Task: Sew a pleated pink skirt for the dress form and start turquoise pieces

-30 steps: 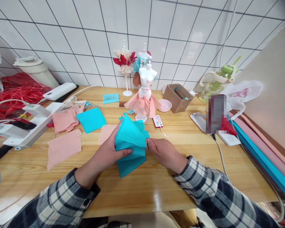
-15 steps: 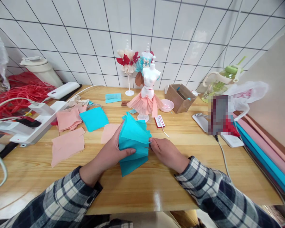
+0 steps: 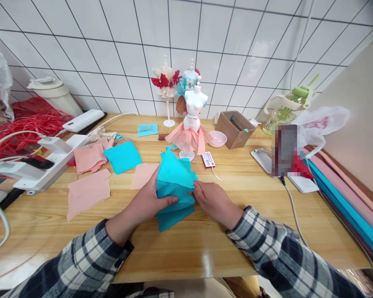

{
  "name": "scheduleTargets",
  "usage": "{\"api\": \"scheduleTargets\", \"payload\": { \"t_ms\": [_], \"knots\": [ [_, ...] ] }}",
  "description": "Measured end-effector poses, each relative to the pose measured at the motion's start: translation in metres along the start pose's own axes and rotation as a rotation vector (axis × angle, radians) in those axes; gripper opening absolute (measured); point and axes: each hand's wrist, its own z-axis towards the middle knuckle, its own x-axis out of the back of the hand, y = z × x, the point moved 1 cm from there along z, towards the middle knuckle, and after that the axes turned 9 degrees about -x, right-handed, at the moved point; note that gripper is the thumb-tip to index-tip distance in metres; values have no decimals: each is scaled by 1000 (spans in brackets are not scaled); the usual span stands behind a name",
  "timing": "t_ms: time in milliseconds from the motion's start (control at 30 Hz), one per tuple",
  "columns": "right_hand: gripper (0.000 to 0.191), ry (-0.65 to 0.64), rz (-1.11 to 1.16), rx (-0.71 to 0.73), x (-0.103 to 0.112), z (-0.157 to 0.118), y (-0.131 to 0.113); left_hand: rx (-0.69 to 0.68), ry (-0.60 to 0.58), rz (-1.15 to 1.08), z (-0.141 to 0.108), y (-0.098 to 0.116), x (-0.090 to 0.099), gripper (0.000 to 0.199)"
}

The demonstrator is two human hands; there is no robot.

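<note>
Over the near middle of the wooden table, a folded stack of turquoise crepe paper (image 3: 175,171) is held up, its right edge uneven. My left hand (image 3: 155,198) grips the stack from the left, thumb across the front and the other fingers hidden behind. My right hand (image 3: 211,200) is closed, its fingertips pinching the paper's right edge. Just beyond stands a small white mannequin (image 3: 195,101) wearing a gathered peach paper skirt (image 3: 185,138). To the left lie a flat turquoise paper square (image 3: 123,157) and a peach paper piece (image 3: 89,193).
Two decorated mannequins stand behind, one with red bows (image 3: 163,79). A pink bowl (image 3: 218,139) and a cardboard box (image 3: 236,129) are right of them. A power strip (image 3: 54,163) with cables lies left; a blurred-out phone (image 3: 285,150) and paper rolls (image 3: 345,198) are right.
Both hands stay on the turquoise paper in almost the same place. The upper sheets have shifted slightly and the right fingertips have moved a little along the edge. The view has tilted slightly.
</note>
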Motion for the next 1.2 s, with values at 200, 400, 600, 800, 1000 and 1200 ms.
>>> {"api": "scheduleTargets", "payload": {
  "t_ms": [200, 400, 600, 800, 1000, 1200],
  "knots": [
    [40, -1, -70, -27, 2, 2, -2, -13, 4, 106, 1, 3, -2, 108],
    [43, -4, -158, -77, 4, 3, -5, -15, -8, 93, 0, 3, -3, 111],
    [45, 0, -183, -95, 7, 3, -6, 31, 62, 46, 4, 0, -1, 106],
    [45, 44, -29, -83, 4, 4, -1, 128, -51, -5, 4, 5, 5, 54],
    [52, -21, 382, 113, -3, 0, 1, 97, 21, 89, -1, 10, 1, 44],
    [35, -482, 734, 272, -1, -5, 11, 106, -4, -14, -1, 2, 9, 38]
  ]
}}
